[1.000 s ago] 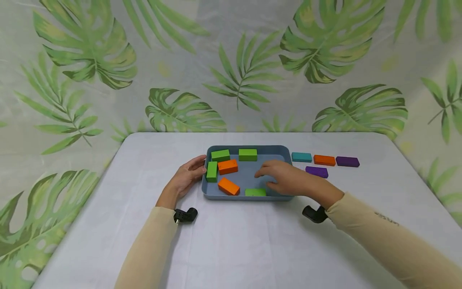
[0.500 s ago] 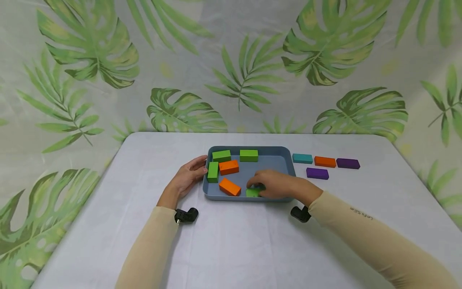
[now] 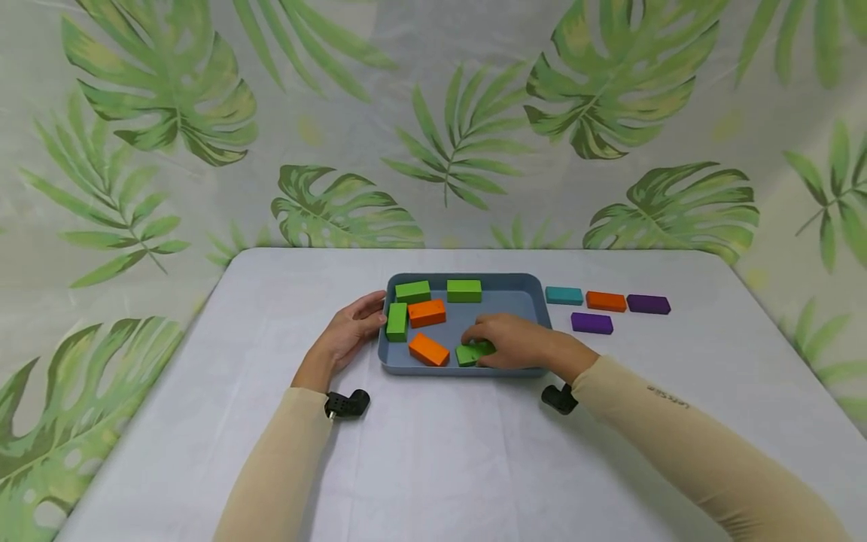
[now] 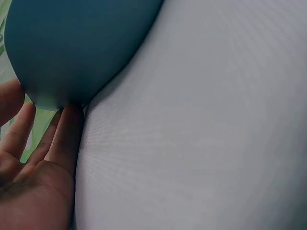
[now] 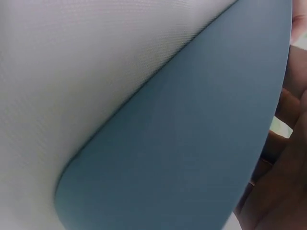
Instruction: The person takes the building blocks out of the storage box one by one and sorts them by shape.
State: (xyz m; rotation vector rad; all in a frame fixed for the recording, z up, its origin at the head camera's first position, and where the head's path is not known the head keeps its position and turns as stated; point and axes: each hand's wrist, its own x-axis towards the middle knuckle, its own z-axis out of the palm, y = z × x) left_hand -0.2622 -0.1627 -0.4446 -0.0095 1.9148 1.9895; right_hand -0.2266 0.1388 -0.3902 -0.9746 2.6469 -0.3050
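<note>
In the head view a grey-blue tray (image 3: 406, 370) lies on the table, holding several green and orange blocks. My right hand (image 3: 518, 342) reaches into its front right part and pinches a green block (image 3: 466, 355), which sits slightly turned; the hand covers its right end. My left hand (image 3: 348, 335) rests against the tray's left end, fingers extended. In the left wrist view, fingertips (image 4: 72, 115) touch the tray's outer wall (image 4: 81, 52). The right wrist view shows the tray's outer wall (image 5: 177, 129) with the right hand (image 5: 283, 177) beyond the rim; its block is hidden there.
Inside the tray, an orange block (image 3: 429, 350) lies left of the pinched one, another orange block (image 3: 427, 313) behind it. Green blocks (image 3: 463, 291) line the back and left. Outside, right, lie a teal block (image 3: 564, 296), an orange block (image 3: 606, 302) and two purple blocks (image 3: 592, 324).
My right hand has moved left and toward the front of the tray, and has taken hold of the green block, which has turned slightly. The left hand has stayed in place.
</note>
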